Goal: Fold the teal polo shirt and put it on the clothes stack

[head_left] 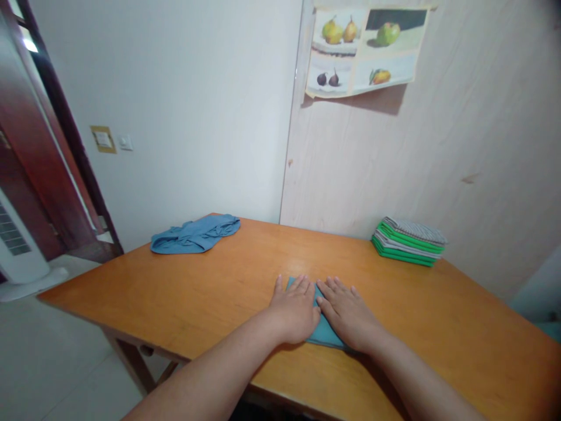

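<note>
A folded teal cloth lies flat on the wooden table in front of me. My left hand rests palm down on its left part, fingers stretched out. On the right part lies my right hand, also palm down with its fingers extended. The two hands are side by side with a narrow gap between them where the cloth shows. Much of the cloth is hidden under my palms.
A crumpled blue garment lies at the table's back left. At the back right, against the wall, sits a stack of folded green and grey striped cloths. A fruit poster hangs above. A white appliance stands on the floor at left.
</note>
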Tool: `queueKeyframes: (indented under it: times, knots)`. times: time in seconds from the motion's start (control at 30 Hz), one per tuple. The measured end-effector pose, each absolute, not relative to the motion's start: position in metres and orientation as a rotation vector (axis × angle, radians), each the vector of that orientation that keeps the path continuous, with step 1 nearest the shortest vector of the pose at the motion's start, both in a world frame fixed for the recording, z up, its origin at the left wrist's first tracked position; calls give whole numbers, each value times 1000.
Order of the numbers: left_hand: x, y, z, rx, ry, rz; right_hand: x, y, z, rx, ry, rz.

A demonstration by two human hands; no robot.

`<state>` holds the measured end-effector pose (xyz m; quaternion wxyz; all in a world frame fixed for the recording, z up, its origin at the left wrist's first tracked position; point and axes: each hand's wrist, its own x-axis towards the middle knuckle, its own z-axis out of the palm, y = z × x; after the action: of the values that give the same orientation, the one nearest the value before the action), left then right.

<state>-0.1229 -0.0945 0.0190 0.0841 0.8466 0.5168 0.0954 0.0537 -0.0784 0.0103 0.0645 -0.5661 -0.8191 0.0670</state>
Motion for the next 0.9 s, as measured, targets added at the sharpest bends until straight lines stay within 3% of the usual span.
queueKeyframes:
  times: [0.13, 0.37, 0.57, 0.9]
  knots:
    - [-138, -79, 29, 2469, 1354, 327, 55, -80, 9, -1706, -2457, 200]
    - [-169, -11, 28, 1890, 1270, 958, 59, -81, 8, -1706, -2435, 211]
    - [-180, -1, 6, 1635, 1105, 808, 69, -80, -3, -1642, -2388, 235]
    - [-183, -4, 4, 1744, 1002, 648, 86, -78, -13, -1532, -2292, 335]
